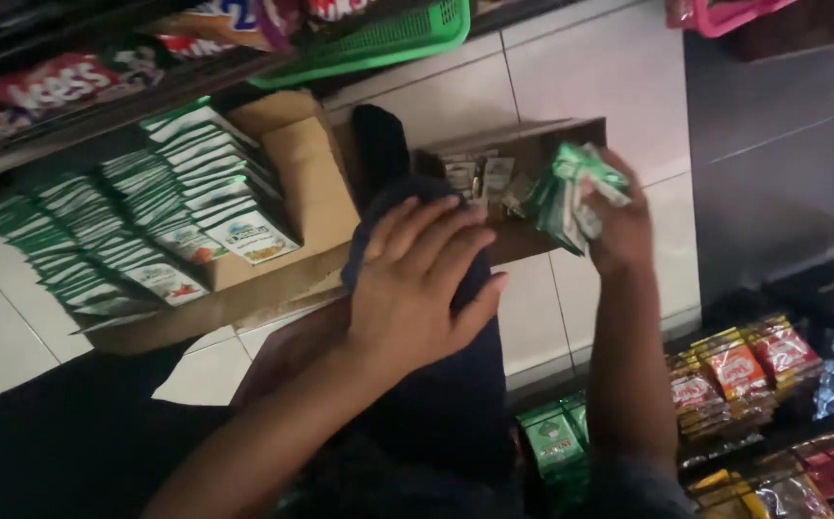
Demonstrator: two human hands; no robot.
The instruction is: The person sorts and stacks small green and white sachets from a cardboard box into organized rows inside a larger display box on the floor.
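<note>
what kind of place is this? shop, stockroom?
Most likely a small shop aisle. Shelves hold rows of packaged sachets, a cardboard box on the tiled floor is full of green-and-white packets, and the right hand holds a bunch of green sachets.

I'm looking at a small shop: a cardboard box [311, 183] of stacked green sachets [196, 183], shelves of red snack packets [744, 370], plastic baskets [379, 38], tiled floor [590, 77].

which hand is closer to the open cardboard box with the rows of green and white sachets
Left. The left hand rests on a dark-clad knee just right of the cardboard box. The right hand holds a bundle of green sachets farther right.
</note>
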